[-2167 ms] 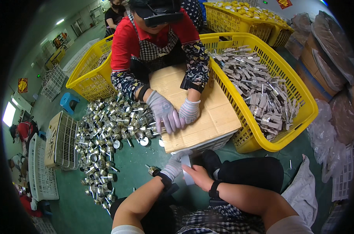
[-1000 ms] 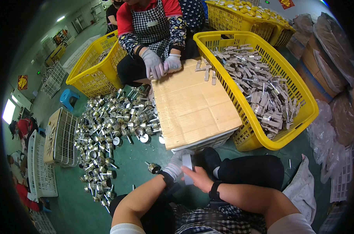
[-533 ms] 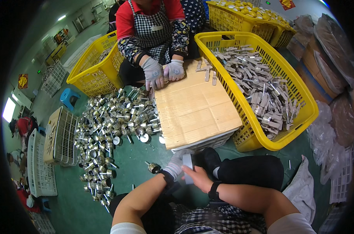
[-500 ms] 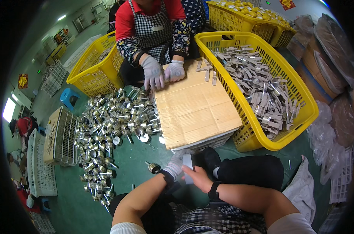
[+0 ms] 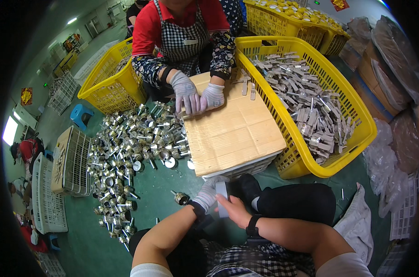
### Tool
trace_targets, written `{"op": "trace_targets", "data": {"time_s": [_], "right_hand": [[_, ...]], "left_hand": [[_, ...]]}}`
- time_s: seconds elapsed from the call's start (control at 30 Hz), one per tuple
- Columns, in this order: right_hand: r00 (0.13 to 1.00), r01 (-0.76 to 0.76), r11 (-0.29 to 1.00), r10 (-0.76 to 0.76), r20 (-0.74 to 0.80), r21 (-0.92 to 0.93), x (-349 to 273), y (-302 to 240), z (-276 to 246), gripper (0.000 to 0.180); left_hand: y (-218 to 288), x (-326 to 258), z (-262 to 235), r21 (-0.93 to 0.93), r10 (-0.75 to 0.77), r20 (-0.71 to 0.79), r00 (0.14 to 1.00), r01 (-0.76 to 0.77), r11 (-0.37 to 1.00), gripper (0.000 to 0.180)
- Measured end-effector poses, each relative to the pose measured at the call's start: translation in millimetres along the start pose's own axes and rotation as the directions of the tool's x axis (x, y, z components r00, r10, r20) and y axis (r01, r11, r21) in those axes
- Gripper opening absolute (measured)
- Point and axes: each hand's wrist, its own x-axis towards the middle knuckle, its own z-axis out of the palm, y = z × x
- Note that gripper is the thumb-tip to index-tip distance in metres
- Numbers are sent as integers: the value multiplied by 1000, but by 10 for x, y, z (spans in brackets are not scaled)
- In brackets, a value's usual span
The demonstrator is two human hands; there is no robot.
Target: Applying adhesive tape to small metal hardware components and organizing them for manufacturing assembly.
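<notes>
Low in the middle, over my lap, my left hand (image 5: 206, 193) wears a whitish glove and is closed at a pale grey band (image 5: 222, 199), which stands nearly upright like the edge of a tape roll. From the right, my bare right hand (image 5: 236, 211) grips its near side with thumb and fingers. The hands hide part of it, so its exact kind is unclear. Just left of my gloved wrist, a metal cup-shaped part with a stem (image 5: 180, 198) lies on the floor.
A cardboard-topped stand (image 5: 237, 134) is ahead; a co-worker's gloved hands (image 5: 198, 98) press at its far left. Stemmed metal parts (image 5: 135, 138) cover the floor at left. A yellow basket (image 5: 329, 171) of flat-handled metal parts stands at right, with a white cloth (image 5: 357, 226) nearer me.
The co-worker leans slightly, and their gloved hands shift right and nearer on the cardboard. My hands stay in place while the pale grey band tilts a little.
</notes>
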Motion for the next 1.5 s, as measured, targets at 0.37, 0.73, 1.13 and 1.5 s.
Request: {"op": "trace_targets", "data": {"time_s": [0.37,0.73,1.13,1.5], "right_hand": [[999,-13,999,12,-33,-47,50,82,-10,44],[993,-118,992,117,19,37,-81,-20,-27,40],[958,-283,959,283,-52,19,-536,-260,-98,43],[904,368,251,-322,282,-895,480,-889,-284,32]], "left_hand": [[-60,23,-38,39,38,21,999,-39,998,23],[150,-211,129,354,113,57,992,-126,927,39],[-414,-423,19,281,34,132,991,-71,957,34],[-337,-224,-3,25,115,129,985,-119,993,27]]}}
